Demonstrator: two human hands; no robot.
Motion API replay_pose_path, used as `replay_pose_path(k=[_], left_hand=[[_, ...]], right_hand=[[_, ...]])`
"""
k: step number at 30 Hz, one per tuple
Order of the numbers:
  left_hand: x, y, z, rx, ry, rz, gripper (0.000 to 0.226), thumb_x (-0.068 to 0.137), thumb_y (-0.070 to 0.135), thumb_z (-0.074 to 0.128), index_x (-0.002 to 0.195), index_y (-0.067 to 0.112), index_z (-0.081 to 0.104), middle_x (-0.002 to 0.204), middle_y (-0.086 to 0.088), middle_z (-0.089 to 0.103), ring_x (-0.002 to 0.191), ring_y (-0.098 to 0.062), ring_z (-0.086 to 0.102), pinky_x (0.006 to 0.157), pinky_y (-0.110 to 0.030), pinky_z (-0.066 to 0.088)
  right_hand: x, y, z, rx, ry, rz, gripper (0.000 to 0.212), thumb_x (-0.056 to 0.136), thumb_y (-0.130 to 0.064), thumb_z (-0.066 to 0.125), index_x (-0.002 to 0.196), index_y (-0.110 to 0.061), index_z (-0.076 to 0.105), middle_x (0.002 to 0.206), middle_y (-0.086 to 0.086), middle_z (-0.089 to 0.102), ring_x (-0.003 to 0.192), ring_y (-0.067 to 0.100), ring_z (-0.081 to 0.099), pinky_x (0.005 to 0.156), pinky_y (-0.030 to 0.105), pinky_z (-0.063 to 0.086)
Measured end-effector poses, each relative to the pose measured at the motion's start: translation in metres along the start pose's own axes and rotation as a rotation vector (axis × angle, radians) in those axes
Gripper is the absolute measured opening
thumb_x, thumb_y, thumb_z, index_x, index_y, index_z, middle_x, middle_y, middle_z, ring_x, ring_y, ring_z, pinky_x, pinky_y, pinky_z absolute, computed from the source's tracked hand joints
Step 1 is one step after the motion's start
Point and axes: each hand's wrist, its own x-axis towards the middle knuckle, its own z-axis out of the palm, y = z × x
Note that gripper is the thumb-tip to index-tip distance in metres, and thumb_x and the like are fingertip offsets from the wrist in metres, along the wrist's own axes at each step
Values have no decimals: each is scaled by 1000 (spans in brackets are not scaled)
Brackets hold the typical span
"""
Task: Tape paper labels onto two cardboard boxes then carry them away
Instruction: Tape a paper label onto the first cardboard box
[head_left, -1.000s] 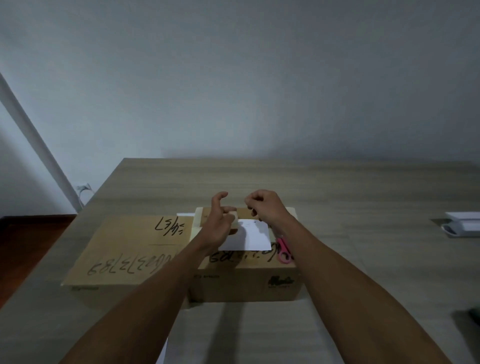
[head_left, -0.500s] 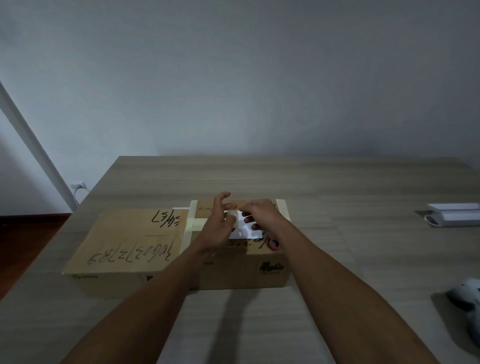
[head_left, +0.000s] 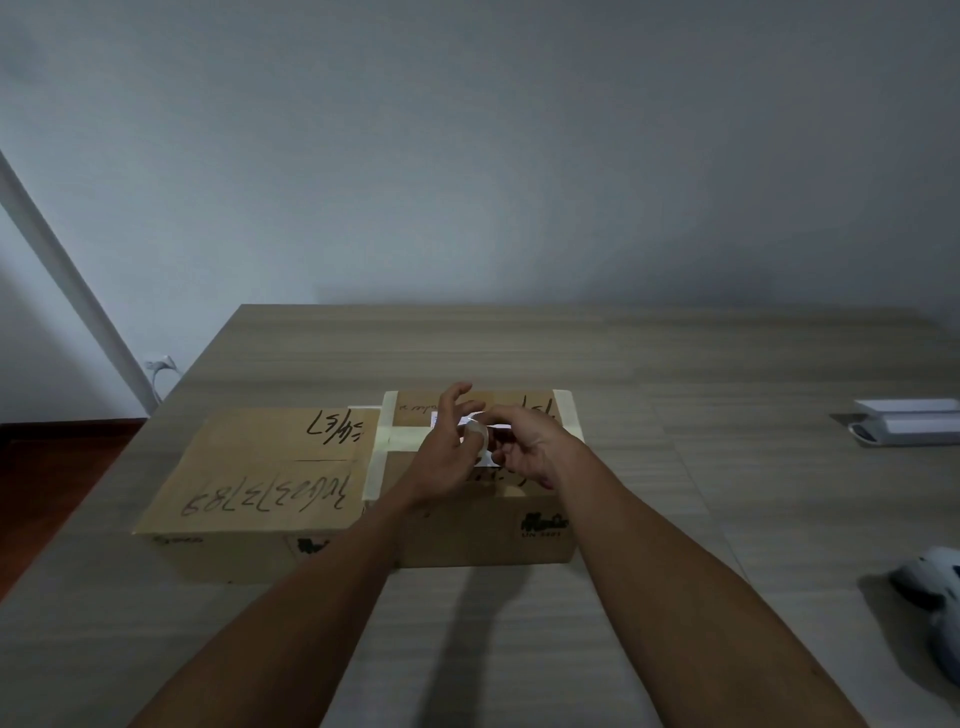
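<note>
The fingers (head_left: 477, 431) of the left hand (head_left: 441, 457) curl around a small roll of tape (head_left: 480, 435), and the upper fingers of this hand are spread. The fingers of the right hand (head_left: 530, 449) are bent and pinch at the same roll, so both hands meet above the right cardboard box (head_left: 488, 535). Under them lies a white paper label (head_left: 485, 460) on top of this box, mostly hidden. The box has pale tape strips along its left and far right edges. Just beside it, touching on the left, stands the left cardboard box (head_left: 249, 467), with black handwriting on its top. Both boxes sit on the wooden counter (head_left: 519, 348). Near the right edge lies a white rounded object (head_left: 930, 587), and further back a white flat device (head_left: 909, 428). Behind all is a grey wall (head_left: 467, 156).
</note>
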Motion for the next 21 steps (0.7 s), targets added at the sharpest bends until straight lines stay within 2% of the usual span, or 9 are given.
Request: replay_pose_path(k=[3,7,10,12,14,16,18,19,21], left_hand=[[2,2,-1,23,-22,25,58,107,22,48,156,29,17,153,1,40,138,-19,48,107,-52,50],[6,1,-1,18,-19,20,64,104,20,52,156,33,16,158,5,26,144,-25,39,110,-55,46],[8,-3,1,-15,3,-47,64,104,24,53,156,30,16,160,-3,22,144,-27,36,112,-52,44],[11,-4,2,-38,36,-123,60,103,27,55,153,25,21,154,-7,29,134,-26,45,108,-48,48],[13,-4,1,-95,59,-234,55,103,30,55,150,22,27,142,-6,43,114,-22,59,97,-43,54],[16,-8,-1,-192,65,-321,48,102,35,55,144,21,35,129,-10,57,104,-26,66,92,-51,58],[18,-8,-1,-254,101,-336,31,103,36,53,130,21,48,120,-14,62,100,-30,69,86,-53,61],[18,-5,-1,-250,127,-309,25,105,35,52,125,19,53,117,-12,63,95,-25,70,82,-49,62],[18,1,0,-226,144,-239,28,108,33,47,124,15,60,113,-7,63,82,-7,70,72,-33,61]], right_hand=[[1,-1,-1,-12,8,26,27,83,-6,72,109,-4,69,90,12,66,59,16,53,48,27,40],[2,-4,-3,-42,39,44,13,87,-7,72,99,-5,70,80,8,62,58,16,51,46,26,35],[3,-4,-2,-97,67,-13,9,86,-8,74,95,-5,72,80,8,63,63,16,55,49,26,36],[2,-4,-2,-168,111,-120,2,88,-8,74,87,-8,72,85,7,68,72,18,61,56,28,39],[3,-5,-2,-258,157,-262,5,91,-11,73,87,-9,72,83,3,69,75,15,61,60,27,42],[4,-8,-2,-291,185,-363,3,93,-12,73,91,-10,73,80,-1,67,71,12,58,58,22,42],[7,-12,-2,-271,200,-418,1,92,-12,73,92,-12,74,77,-4,66,68,9,56,54,16,41],[7,-15,0,-265,199,-436,1,92,-13,74,91,-13,74,75,-5,66,66,8,55,51,14,41],[8,-19,1,-253,199,-446,2,90,-14,77,90,-15,75,72,-7,66,64,7,55,51,15,42]])
